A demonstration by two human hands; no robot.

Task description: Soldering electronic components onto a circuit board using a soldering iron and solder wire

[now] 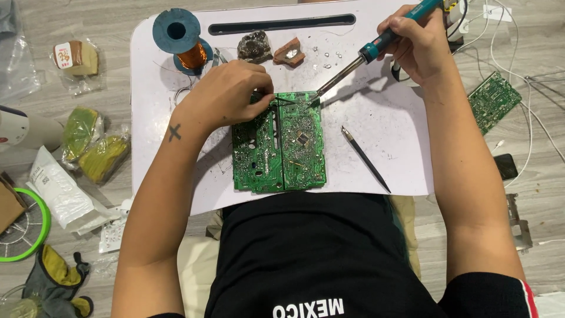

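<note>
Grey wood-look floor all around, and across the person's lap sits one small white lap table (388, 126) with a long slot along its far edge. In the middle of it lie two green circuit boards (278, 144) side by side, edges touching, the right one carrying a dark square chip.

The left hand (226, 94) is down on the far edge of the left board, fingers pinched around a thin dark tool whose tip points right across the boards; it looks like tweezers, though I cannot tell for sure. The right hand (415, 44) is clenched on the teal grip of one soldering iron (359, 59), held like a pen, its metal tip touching the far right corner of the right board.

On the table to the right of the boards, one slim black pointed tool (365, 158) lies loose. At the far side there is one teal spool of copper wire (182, 38), then one dark lump (255, 46) and one reddish block (289, 53) just beside each other.

Off the table, a third green board (493, 100) rests on the floor at right among white cables (529, 76). At left, two packets of yellow-green material (94, 147) and one green ring (26, 227).
</note>
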